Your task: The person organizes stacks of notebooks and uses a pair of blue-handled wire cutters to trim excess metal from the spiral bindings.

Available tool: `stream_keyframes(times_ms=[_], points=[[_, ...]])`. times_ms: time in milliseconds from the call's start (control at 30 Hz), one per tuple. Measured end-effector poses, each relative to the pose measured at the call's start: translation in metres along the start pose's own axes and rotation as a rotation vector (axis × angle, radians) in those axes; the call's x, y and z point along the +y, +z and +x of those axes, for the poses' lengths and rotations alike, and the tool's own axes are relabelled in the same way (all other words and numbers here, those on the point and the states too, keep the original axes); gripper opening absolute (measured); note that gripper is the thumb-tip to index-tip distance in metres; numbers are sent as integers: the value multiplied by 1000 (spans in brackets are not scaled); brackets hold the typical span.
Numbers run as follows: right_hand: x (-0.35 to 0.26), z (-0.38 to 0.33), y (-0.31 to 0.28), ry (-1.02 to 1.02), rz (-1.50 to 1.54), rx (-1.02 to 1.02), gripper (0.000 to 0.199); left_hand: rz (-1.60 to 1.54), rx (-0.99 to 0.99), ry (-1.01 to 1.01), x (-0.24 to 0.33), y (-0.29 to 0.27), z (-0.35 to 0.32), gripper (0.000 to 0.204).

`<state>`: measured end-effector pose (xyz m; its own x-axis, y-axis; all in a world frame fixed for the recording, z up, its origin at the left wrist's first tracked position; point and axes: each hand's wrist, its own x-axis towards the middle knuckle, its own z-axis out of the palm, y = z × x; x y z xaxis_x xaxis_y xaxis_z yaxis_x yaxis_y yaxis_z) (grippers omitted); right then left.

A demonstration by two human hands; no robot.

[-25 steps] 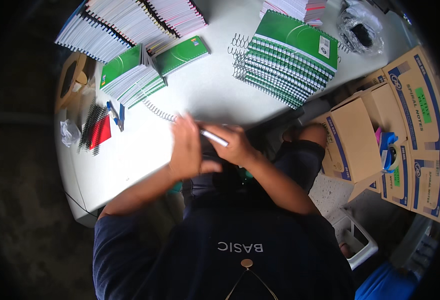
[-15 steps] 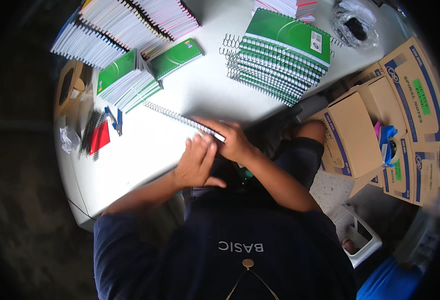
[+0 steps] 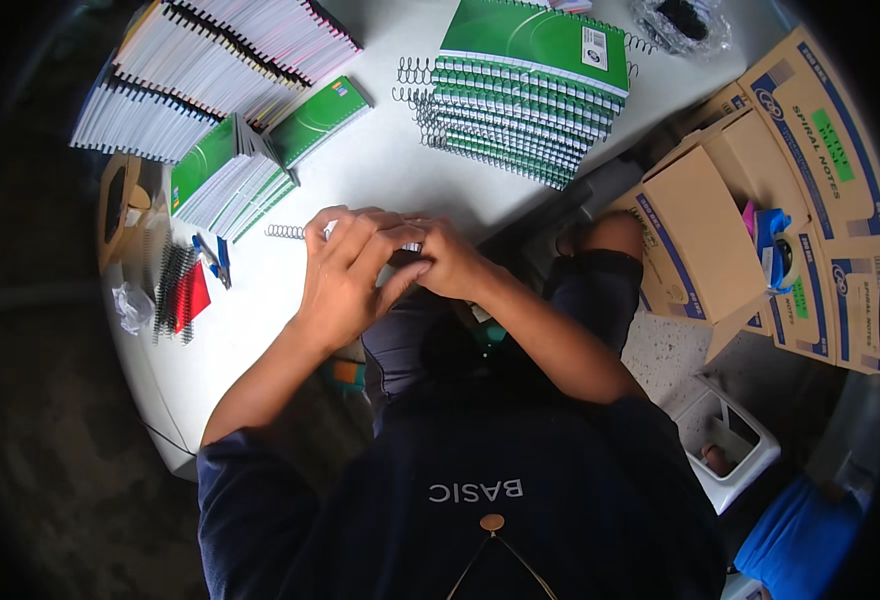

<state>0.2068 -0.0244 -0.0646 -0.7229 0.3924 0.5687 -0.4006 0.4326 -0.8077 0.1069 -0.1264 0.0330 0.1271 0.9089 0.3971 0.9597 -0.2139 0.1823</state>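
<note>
Head view: both hands meet over the near edge of the white table [image 3: 380,170]. The left hand [image 3: 345,275] and the right hand [image 3: 450,262] are closed narrowly on a thin silver wire spiral binding coil [image 3: 285,232]; its ribbed free end projects left of the left hand, lying on the table.

One stepped stack of green-covered spiral notebooks [image 3: 520,100] sits beyond the hands, wire loops exposed along its left edge, a small white label on the top cover. One fanned pile of green-covered paper blocks [image 3: 235,175] lies to the left. Behind it stands a long row of white page blocks [image 3: 200,70]. Brown cardboard cartons with blue-and-green printed panels [image 3: 820,150] stand at right.
</note>
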Motion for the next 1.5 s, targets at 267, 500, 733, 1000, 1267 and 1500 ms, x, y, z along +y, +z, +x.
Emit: stream_keyframes(times_ms=[267,500,733,1000,1267,1500], points=[[-7,5,1,262,164,38,24,-130,-208,-2,-14,-19,21,22],[-21,6,-11,266,41,-59,22,-55,-191,11,-7,-25,28,23],[-98,31,-65,5,-81,253,23,57,162,74,18,-79,86,29],[-94,39,-183,-128,-419,346,37,-115,548,201,-22,0,149,36],[-53,49,-109,-68,-497,909,57,-724,937,-454,-23,68,147,30],[-47,47,-102,-189,-741,1059,34,-886,1136,-456,-23,63,158,42]])
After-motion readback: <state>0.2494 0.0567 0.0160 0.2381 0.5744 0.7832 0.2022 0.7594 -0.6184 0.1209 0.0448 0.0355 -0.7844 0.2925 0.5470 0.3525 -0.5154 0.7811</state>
